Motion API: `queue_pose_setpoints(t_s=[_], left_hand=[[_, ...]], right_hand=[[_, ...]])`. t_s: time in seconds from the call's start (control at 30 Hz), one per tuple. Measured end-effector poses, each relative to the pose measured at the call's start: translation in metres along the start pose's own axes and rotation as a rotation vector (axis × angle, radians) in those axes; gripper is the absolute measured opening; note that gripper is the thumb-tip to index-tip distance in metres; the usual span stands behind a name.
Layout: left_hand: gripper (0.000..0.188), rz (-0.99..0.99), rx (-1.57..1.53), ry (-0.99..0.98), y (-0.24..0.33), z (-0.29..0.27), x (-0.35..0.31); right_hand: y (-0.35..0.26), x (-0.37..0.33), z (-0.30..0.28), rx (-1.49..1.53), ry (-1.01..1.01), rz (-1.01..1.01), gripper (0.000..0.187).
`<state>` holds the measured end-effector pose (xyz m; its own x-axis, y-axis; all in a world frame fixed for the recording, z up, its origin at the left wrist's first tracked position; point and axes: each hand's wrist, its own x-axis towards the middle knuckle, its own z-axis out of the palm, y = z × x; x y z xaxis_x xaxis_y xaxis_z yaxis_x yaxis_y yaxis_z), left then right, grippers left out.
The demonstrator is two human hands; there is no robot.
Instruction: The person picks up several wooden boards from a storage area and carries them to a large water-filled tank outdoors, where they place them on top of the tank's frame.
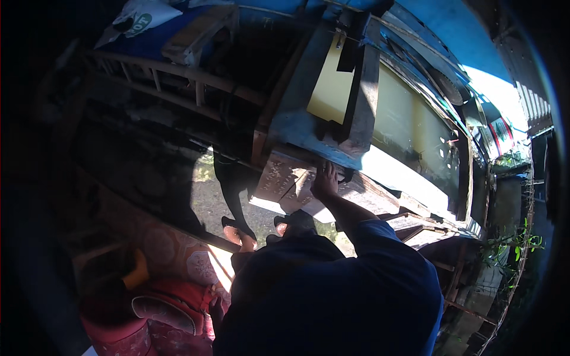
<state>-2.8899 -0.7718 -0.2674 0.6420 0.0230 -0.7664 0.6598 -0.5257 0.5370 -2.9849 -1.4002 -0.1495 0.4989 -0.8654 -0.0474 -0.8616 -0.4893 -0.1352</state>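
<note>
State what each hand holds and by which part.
The right hand grips the lower edge of the blue wooden frame, fingers curled on it. The left hand is out of view.

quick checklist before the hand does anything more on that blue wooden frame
1. Right hand on the lower edge of the blue wooden frame: ok, it touches there.
2. Grip closed around the edge: cannot tell, fingers are in shadow.
3. Left hand in view: not ok, it does not show.
4. Footing: ok, both sandalled feet stand on the ground.
5. Pale perforated boards under the frame lying steady: cannot tell.
6. Light on the work spot: not ok, hard sun beside deep shade.
</note>
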Motion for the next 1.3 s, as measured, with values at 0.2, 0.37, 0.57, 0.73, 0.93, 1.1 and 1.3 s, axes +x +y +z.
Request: queue_pose_setpoints(t_s=[0.2, 0.37, 0.57, 0.73, 0.93, 1.1, 1.3], left_hand=[[0.053, 0.048, -0.142, 0.103, 0.043, -0.060, 0.059], [0.053, 0.153, -0.006, 0.085, 0.140, -0.068, 0.067], [0.057, 0.169, 0.004, 0.086, 0.184, -0.061, 0.103], [0.059, 0.120, 0.038, 0.185, 0.218, -0.078, 0.137], [0.060, -0.064, -0.084, 0.254, 0.282, -0.104, 0.151], [0.057, -0.111, -0.127, 0.296, 0.329, -0.116, 0.170], [0.058, -0.159, -0.240, 0.337, 0.384, -0.118, 0.191]], right_hand=[[-0.074, -0.035, -0.015, -0.100, -0.159, -0.098, 0.057], [-0.076, -0.039, 0.060, -0.217, -0.804, -0.026, 0.063], [-0.102, 0.027, 0.110, 0.130, -0.810, 0.111, 0.045], [-0.186, 0.104, 0.137, 0.240, -0.957, 0.315, 0.038], [-0.284, 0.227, 0.219, 0.802, -1.235, 0.502, 0.020], [-0.434, 0.313, 0.224, 0.300, -0.787, -0.372, 0.029], [-0.554, 0.347, 0.198, 0.438, -0.626, -0.447, 0.036]])
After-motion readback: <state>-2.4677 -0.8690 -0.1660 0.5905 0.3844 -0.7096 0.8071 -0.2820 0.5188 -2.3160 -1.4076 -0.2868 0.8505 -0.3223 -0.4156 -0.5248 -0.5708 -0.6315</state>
